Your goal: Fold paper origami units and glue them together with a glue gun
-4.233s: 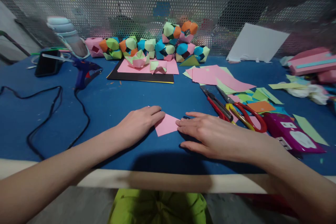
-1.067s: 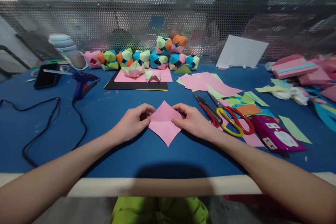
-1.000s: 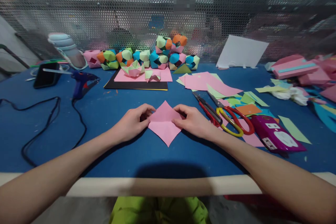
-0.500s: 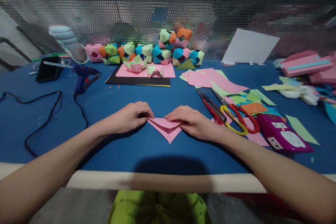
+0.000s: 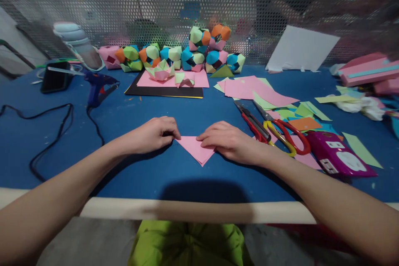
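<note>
A pink paper (image 5: 197, 148), folded into a triangle, lies on the blue table with its point toward me. At its left corner, my left hand (image 5: 158, 134) pinches the paper between thumb and fingers. My right hand (image 5: 229, 140) holds the right side, its fingers pressed together over the upper edge and covering the right corner. Two layers show slightly offset at the near point. Just right of that hand lie a box cutter (image 5: 254, 122) with a red and black handle and scissors (image 5: 289, 133) with red and yellow handles.
Colourful paper balls (image 5: 171, 56) stand along the back before a perforated metal panel (image 5: 124, 12). At left are a blue glue gun (image 5: 99, 87) with its cord, a phone (image 5: 56, 78) and a bottle (image 5: 77, 45). Paper scraps (image 5: 304, 124) and a purple packet (image 5: 338, 156) lie right.
The upper flap of the pink paper, raised before, now lies down flat over the lower layer, forming a triangle. Both hands stay at its corners. The view has tilted slightly.
</note>
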Demonstrator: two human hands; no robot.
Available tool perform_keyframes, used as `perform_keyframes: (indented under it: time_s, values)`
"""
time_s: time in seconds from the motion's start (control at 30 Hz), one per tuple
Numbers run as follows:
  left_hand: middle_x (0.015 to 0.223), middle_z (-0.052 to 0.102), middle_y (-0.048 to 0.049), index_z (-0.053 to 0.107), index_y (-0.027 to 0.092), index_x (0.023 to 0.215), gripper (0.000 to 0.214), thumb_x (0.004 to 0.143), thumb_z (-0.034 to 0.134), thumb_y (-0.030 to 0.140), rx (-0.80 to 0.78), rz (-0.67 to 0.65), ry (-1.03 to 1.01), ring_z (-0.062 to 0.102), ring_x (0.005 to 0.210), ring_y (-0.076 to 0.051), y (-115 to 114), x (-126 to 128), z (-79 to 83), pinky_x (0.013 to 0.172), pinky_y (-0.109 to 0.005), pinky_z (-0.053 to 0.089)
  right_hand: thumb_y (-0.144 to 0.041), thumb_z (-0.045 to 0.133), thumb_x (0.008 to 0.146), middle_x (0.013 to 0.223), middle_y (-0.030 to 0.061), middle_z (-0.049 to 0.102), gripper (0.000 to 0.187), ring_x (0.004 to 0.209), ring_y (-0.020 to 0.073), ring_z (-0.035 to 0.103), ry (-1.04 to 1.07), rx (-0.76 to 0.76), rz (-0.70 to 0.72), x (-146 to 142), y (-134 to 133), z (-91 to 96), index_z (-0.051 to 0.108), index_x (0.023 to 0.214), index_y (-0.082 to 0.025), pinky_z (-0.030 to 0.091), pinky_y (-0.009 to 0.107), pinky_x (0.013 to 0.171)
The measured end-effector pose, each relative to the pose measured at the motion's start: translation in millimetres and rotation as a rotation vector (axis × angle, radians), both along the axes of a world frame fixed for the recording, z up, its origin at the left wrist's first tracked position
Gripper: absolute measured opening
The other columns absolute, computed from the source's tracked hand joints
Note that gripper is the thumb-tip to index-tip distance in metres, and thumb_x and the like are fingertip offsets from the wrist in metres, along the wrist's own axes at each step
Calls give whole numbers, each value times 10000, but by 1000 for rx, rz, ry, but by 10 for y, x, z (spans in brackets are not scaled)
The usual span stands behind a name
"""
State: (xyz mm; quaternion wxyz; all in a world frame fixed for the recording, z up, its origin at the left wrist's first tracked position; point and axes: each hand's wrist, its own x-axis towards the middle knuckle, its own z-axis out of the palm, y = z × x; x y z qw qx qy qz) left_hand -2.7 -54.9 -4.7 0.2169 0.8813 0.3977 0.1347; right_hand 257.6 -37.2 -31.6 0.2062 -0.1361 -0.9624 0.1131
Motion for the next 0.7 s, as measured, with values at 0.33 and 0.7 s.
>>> perform_keyframes:
  time_s: [0.33,0.7]
  values:
    - [794,591,-36,625,178,758,305,837,543,461,85,131,81,527,817,-189,-136,170,-13,739,-317,410,-70,391,906,1130,81,677,279,1037,202,573,-80,64,8,-3,-31,54,640,988,-165,396,375,863]
    - [854,575,-57,577,163,815,357,798,595,519,238,179,136,481,790,-198,-229,277,-156,717,-343,404,-63,441,881,1197,48,650,278,1042,220,532,-230,115,-8,46,-65,167,647,1020,-187,351,391,879]
